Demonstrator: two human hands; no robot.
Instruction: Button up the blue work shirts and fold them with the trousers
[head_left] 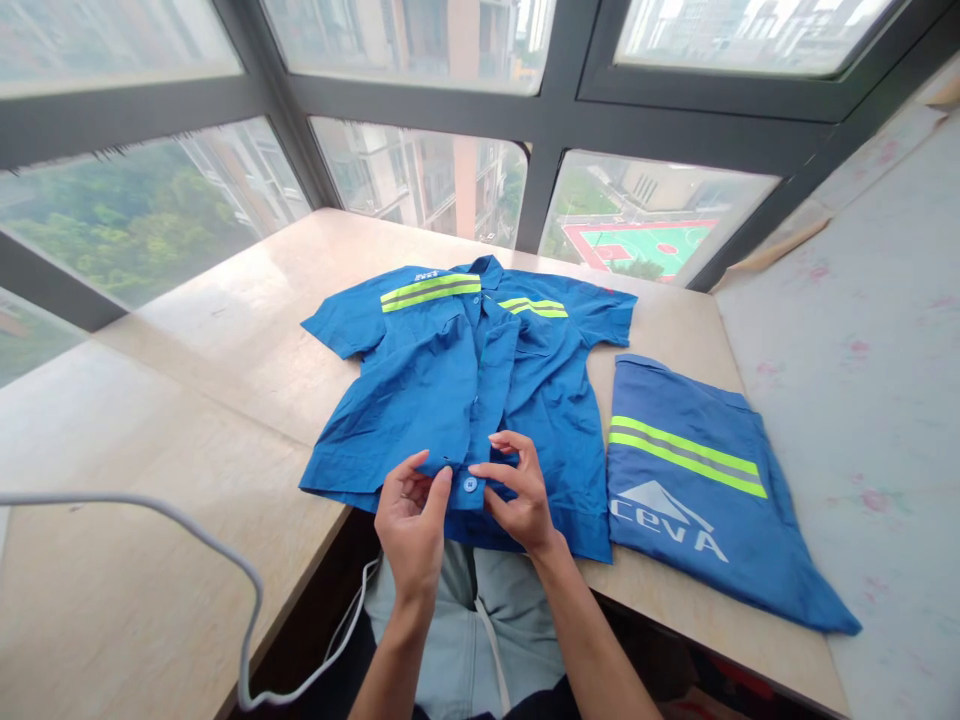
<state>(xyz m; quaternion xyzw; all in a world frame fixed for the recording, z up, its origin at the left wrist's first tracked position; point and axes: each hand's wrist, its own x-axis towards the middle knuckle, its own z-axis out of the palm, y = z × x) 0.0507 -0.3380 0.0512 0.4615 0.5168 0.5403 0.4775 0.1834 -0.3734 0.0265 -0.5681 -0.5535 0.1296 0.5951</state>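
Observation:
A blue short-sleeved work shirt [450,370] with yellow-green reflective stripes lies spread flat on a pale wooden table [225,330], collar towards the window. My left hand [411,525] pinches the shirt's bottom hem at the button placket. My right hand [517,490] pinches the same placket from the right side, just beside the lowest blue button [470,485]. Both hands are closed on the fabric at the table's near edge.
A folded blue garment [697,490] with reflective stripes and white lettering lies to the shirt's right. A white cable [225,570] curves over the table's left part and hangs down. Large windows [420,180] stand behind. A pale patterned surface [862,350] rises at right.

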